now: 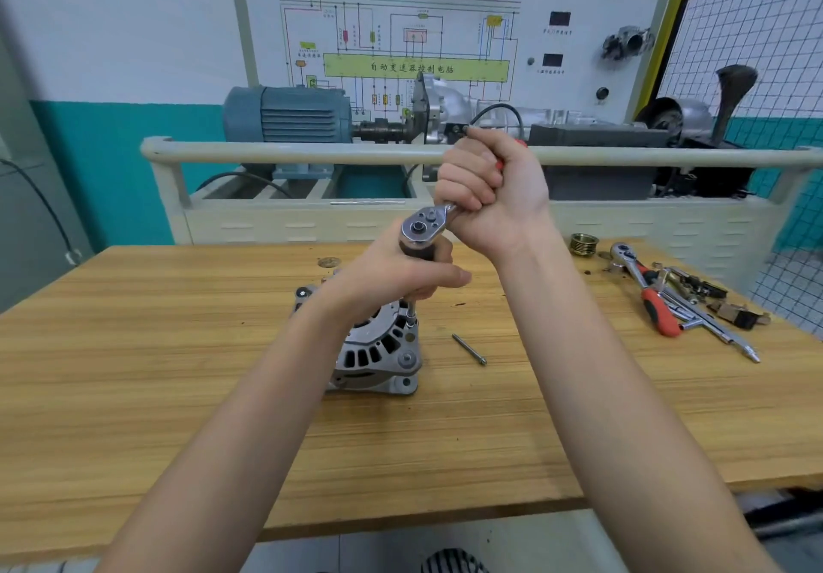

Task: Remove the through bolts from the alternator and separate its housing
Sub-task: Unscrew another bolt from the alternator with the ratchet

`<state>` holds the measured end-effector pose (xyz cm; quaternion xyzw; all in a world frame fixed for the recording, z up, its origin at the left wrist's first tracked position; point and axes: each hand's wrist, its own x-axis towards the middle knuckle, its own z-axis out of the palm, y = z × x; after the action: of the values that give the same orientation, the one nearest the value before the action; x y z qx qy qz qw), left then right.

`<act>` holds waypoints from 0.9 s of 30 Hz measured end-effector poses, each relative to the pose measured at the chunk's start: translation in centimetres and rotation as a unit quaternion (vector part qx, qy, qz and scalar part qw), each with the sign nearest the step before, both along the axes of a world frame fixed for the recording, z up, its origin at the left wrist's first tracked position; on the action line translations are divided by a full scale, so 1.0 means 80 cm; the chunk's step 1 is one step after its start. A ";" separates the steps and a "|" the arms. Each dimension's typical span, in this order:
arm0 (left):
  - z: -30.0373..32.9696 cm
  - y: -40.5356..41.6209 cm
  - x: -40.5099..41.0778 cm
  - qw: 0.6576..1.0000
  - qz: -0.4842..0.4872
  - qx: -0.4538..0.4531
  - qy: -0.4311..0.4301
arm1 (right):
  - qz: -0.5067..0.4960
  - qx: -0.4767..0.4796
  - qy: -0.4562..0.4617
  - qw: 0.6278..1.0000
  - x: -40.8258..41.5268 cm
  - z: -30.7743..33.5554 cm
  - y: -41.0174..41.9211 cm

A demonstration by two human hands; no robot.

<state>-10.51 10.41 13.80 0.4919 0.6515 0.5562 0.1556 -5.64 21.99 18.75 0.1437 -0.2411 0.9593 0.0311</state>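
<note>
A silver alternator (374,354) stands on the wooden table (178,372), partly hidden behind my left forearm. A ratchet wrench (423,225) stands over it on a long extension whose socket (410,318) sits on a bolt at the housing's right rim. My right hand (485,189) grips the ratchet's red handle. My left hand (401,274) is wrapped round the extension just under the ratchet head. One removed through bolt (470,350) lies on the table to the right of the alternator.
At the table's right end lie a second red-handled ratchet (641,287), loose extensions and small parts (712,305), and a brass-coloured pulley (584,244). Behind the table stands a training rig with a blue motor (285,114) and a rail (311,154).
</note>
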 end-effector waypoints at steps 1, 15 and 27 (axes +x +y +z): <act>-0.002 0.001 0.001 1.000 0.004 0.008 -0.006 | -0.010 -0.013 0.002 1.000 0.001 -0.002 -0.001; -0.010 0.008 -0.002 0.986 0.120 0.111 -0.036 | -0.189 -0.062 0.081 0.977 0.018 -0.022 -0.024; -0.007 0.010 -0.002 0.996 0.044 0.072 -0.032 | -0.124 -0.064 0.035 0.990 0.013 -0.014 -0.008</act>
<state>-10.66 11.20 13.25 0.4548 0.6259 0.6229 0.1158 -4.60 21.32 17.62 0.1437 -0.1936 0.9559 0.1679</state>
